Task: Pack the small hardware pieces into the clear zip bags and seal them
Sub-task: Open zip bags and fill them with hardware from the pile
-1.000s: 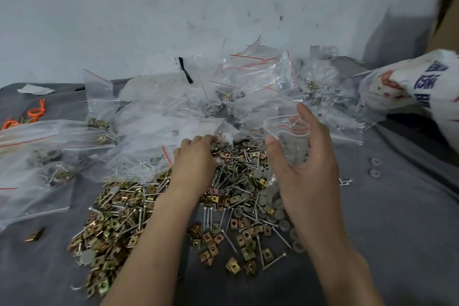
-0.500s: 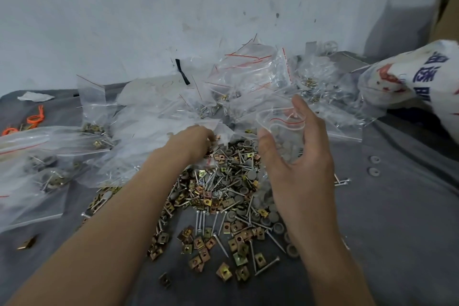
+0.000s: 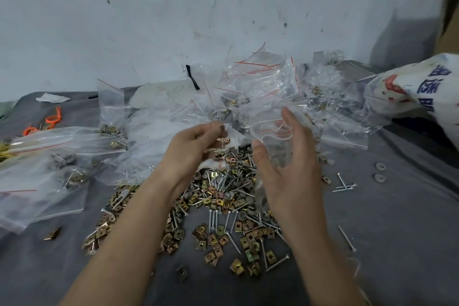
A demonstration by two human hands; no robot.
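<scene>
bag (image 3: 274,138) held upright in right hand (image 3: 291,179), fingers curled round it, mouth spread to take pieces. left hand (image 3: 193,149) just beside mouth, fingertips pinching grey washer (image 3: 220,127). loose pile (image 3: 223,196) below, within reach; filled bags (image 3: 260,77) behind.

Right hand (image 3: 290,176): bag (image 3: 270,136) (left hand (image 3: 196,146): washer (image 3: 220,127))

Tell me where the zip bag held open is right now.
Head view, just right of centre: the open zip bag is held in the right hand above the hardware pile, with the left hand, pinching a grey washer, close on its left.
</scene>
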